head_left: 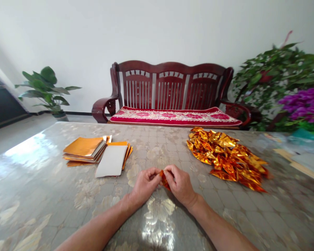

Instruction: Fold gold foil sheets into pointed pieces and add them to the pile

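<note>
Between my two hands, over the middle of the table, is a small piece of folded orange foil paper [165, 181]. My left hand [147, 181] pinches its left edge between thumb and fingers. On the other side, my right hand [179, 183] grips it with thumb and forefinger, covering part of it. Off to the left lie a stack of gold foil paper sheets [84, 146] and a second stack with a pale sheet [112, 161] on top. A heap of folded shiny orange-gold foil pieces [224, 155] spreads out to the right.
The table [99, 212] has a glossy flower-patterned cover. Clear plastic bags [279, 141] and a flat grey-white sheet [309, 162] lie at its right side. Behind it stand a dark red wooden bench [169, 87], a potted plant [51, 90] and purple flowers [304, 104].
</note>
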Demonstrator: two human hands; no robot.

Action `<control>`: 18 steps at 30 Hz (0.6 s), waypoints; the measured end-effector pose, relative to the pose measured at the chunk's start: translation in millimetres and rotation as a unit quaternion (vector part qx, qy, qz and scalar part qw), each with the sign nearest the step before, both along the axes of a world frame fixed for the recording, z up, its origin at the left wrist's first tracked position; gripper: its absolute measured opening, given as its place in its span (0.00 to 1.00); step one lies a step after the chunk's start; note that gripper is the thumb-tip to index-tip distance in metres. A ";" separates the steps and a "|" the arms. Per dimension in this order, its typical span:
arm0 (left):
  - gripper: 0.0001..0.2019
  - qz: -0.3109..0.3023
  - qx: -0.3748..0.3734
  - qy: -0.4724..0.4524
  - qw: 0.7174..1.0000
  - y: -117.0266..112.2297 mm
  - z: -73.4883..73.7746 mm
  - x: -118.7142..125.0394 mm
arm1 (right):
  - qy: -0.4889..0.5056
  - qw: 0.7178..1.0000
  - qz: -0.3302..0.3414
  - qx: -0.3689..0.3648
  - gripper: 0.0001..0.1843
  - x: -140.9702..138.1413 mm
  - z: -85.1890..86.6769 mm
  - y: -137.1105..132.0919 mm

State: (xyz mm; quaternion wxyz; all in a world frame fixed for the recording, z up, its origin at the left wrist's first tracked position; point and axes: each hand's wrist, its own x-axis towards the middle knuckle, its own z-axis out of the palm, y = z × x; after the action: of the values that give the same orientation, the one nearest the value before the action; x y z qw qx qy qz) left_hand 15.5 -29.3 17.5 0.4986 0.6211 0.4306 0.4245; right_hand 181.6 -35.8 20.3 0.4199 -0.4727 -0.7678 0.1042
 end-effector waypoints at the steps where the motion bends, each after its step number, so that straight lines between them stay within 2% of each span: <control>1: 0.09 -0.002 -0.007 -0.005 1.000 0.7 -0.2 0.0 | 0.002 1.000 0.000 -0.007 0.08 -0.2 -0.6 0.4; 5: 0.06 0.001 -0.019 -0.003 1.000 3.5 -1.3 1.1 | 0.020 0.998 0.008 -0.066 0.08 -0.6 -1.8 2.6; 8: 0.04 0.007 -0.037 -0.007 0.999 6.1 -1.2 2.3 | 0.085 0.987 0.036 -0.133 0.10 2.5 -1.3 4.7; 10: 0.07 0.020 -0.065 -0.045 0.997 8.8 0.2 1.6 | 0.183 0.962 0.076 -0.189 0.12 8.0 -0.5 6.2; 12: 0.10 0.050 -0.096 -0.094 0.990 12.4 2.6 -0.9 | 0.292 0.915 0.131 -0.245 0.15 15.7 0.5 7.9; 14: 0.13 0.086 -0.120 -0.137 0.980 16.1 5.5 -4.4 | 0.344 0.881 0.180 -0.271 0.19 22.9 1.0 10.1; 16: 0.15 0.115 -0.140 -0.168 0.969 18.5 8.0 -7.6 | 0.343 0.875 0.199 -0.277 0.24 26.7 0.5 12.3; 18: 0.17 0.128 -0.156 -0.190 0.961 18.9 9.5 -9.0 | 0.330 0.884 0.184 -0.276 0.26 25.4 -1.0 14.1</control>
State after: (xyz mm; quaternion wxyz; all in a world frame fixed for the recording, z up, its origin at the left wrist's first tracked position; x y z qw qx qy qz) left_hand 6.5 -10.4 27.0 0.6036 0.3833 0.4644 0.5225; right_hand 207.0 -21.7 19.3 0.4748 -0.3578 -0.5980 0.5376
